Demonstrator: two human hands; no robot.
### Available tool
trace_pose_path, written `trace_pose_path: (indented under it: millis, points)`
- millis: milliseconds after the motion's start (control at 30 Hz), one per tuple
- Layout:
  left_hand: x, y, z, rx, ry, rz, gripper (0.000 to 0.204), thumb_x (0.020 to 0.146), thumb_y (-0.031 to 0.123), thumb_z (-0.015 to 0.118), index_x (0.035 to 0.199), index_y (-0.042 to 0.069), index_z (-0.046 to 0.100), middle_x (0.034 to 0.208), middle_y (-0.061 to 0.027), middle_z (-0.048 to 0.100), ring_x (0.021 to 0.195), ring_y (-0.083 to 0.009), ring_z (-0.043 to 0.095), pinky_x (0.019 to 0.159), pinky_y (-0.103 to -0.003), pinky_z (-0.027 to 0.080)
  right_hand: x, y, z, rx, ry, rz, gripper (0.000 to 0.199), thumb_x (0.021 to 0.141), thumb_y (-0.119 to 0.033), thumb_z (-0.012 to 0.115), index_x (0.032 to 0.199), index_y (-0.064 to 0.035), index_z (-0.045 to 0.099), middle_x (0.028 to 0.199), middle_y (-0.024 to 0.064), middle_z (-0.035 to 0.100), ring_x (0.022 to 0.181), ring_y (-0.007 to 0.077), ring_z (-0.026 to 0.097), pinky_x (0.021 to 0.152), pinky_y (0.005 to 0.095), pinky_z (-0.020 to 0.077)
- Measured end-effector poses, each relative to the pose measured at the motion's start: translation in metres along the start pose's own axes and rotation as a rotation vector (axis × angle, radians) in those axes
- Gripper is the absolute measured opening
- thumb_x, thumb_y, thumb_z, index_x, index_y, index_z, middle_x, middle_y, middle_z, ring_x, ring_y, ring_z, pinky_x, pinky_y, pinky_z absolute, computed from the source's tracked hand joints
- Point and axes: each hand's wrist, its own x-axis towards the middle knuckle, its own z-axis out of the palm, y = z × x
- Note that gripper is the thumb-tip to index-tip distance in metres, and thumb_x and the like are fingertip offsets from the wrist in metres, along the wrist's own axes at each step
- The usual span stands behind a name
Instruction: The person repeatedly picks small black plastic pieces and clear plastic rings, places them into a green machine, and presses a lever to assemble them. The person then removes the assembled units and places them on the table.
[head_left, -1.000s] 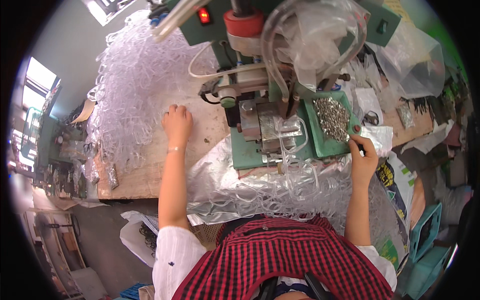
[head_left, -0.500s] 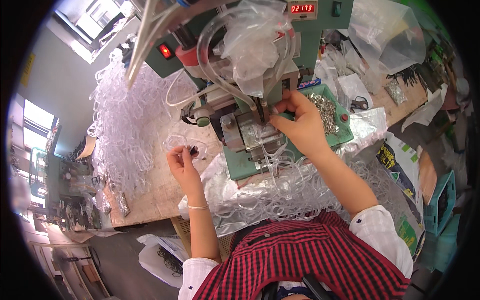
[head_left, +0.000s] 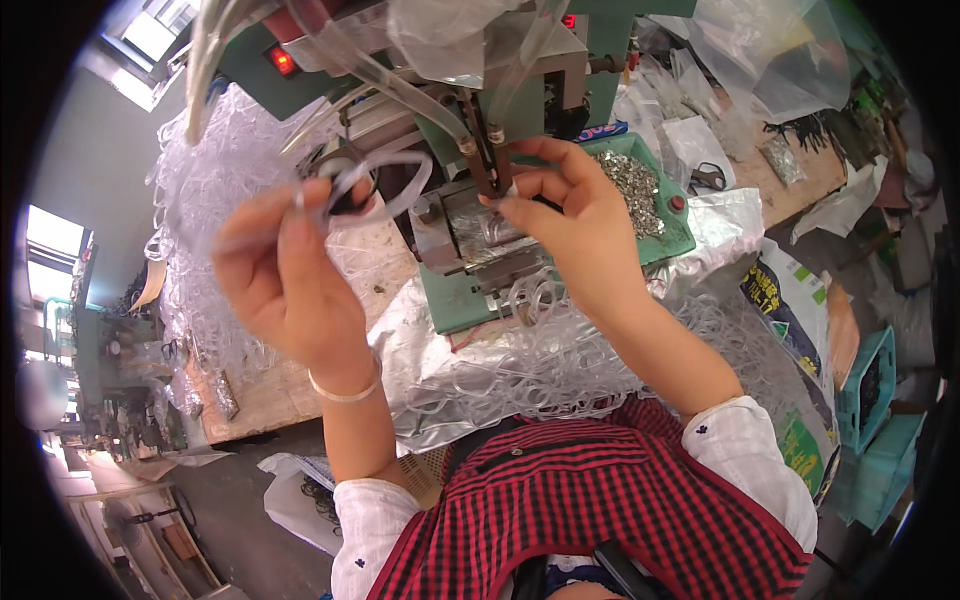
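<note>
The left hand [head_left: 285,280] is gripping a clear tube loop [head_left: 375,185] at ten o'clock; the right hand [head_left: 570,225] is pinching narrowly at the green machine's [head_left: 460,300] clamp, its tray rim at three o'clock.

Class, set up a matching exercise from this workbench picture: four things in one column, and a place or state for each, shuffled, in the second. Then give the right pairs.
Column one:
1. left hand
2. right hand
3. small metal parts
4. red indicator light

Column two:
A. heaped in the green tray
B. raised, holding a clear tubing loop
C. lit, on the upper part of the green machine
D. fingertips at the machine's head

Pairs: 1-B, 2-D, 3-A, 4-C
</note>
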Motion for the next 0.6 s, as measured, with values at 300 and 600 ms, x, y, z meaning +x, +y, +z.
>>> trace_pose_path:
  millis: [300, 600]
  points:
    - [-0.061, -0.008, 0.024, 0.530, -0.669, 0.501, 0.018, 0.073, 0.005, 0.074, 0.090, 0.007, 0.069, 0.103, -0.0066, 0.075, 0.073, -0.0234, 0.064, 0.067, -0.034, 0.056, 0.007, 0.080, -0.116, -1.272, 0.261, -0.481, 0.022, 0.076, -0.014, 0.076, 0.097, -0.0077, 0.074, 0.118, 0.0175, 0.065, 0.121, 0.0395, 0.057, 0.098, 0.0473, 0.0490]
    - [-0.070, -0.021, 0.030, 0.555, -0.716, 0.589, 0.019, 0.067, 0.007, 0.068, 0.086, 0.007, 0.069, 0.103, -0.0090, 0.073, 0.077, -0.0234, 0.067, 0.077, -0.037, 0.062, 0.013, 0.089, -0.128, -1.173, 0.352, -0.607, 0.009, 0.077, -0.010, 0.074, 0.083, -0.0040, 0.072, 0.103, 0.0141, 0.070, 0.107, 0.0357, 0.065, 0.090, 0.0444, 0.0526]
